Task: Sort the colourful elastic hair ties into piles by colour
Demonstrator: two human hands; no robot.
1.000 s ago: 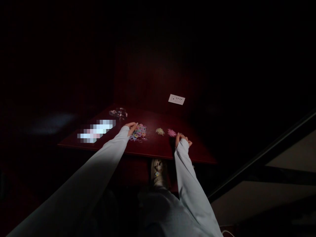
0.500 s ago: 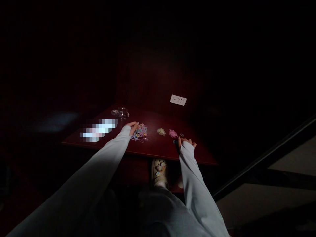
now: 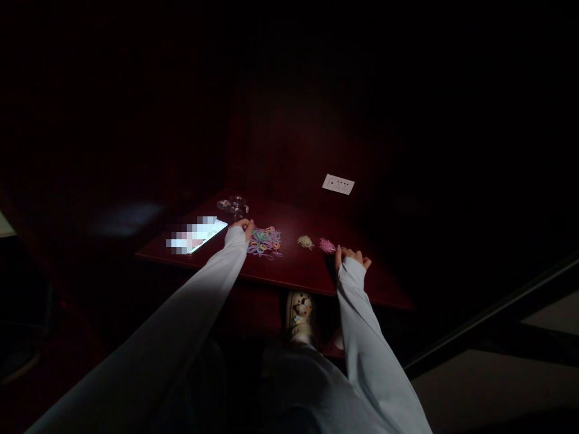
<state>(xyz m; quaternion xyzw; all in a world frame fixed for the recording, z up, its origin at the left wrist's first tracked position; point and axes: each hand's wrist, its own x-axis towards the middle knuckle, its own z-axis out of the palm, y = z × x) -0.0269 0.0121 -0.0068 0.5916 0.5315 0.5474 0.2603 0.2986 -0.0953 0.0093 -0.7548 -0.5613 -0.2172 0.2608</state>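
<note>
On the dark red table (image 3: 294,274) lies a heap of small multicoloured elastic bands (image 3: 266,242). My left hand (image 3: 243,227) is at the heap's upper left edge, thumb and fingers pinched together; anything between them is too small to make out. Right of the heap are a small pile of pale yellow bands (image 3: 306,242) and a pile of pink bands (image 3: 326,245). Beside the pink pile, my right hand (image 3: 353,258) rests low over the tabletop with bent fingers slightly apart. What lies under that hand is hidden.
A lit phone (image 3: 199,235), partly blurred out, lies on the left of the table. Behind it stands a clear container (image 3: 237,205). A white socket plate (image 3: 338,184) is on the back wall. Below the table edge shows a clog-shod foot (image 3: 301,310).
The view has shifted, so everything sits farther right. My left hand has drawn slightly off the heap. My right hand has moved slightly forward, and the green and blue bands near it are now hidden.
</note>
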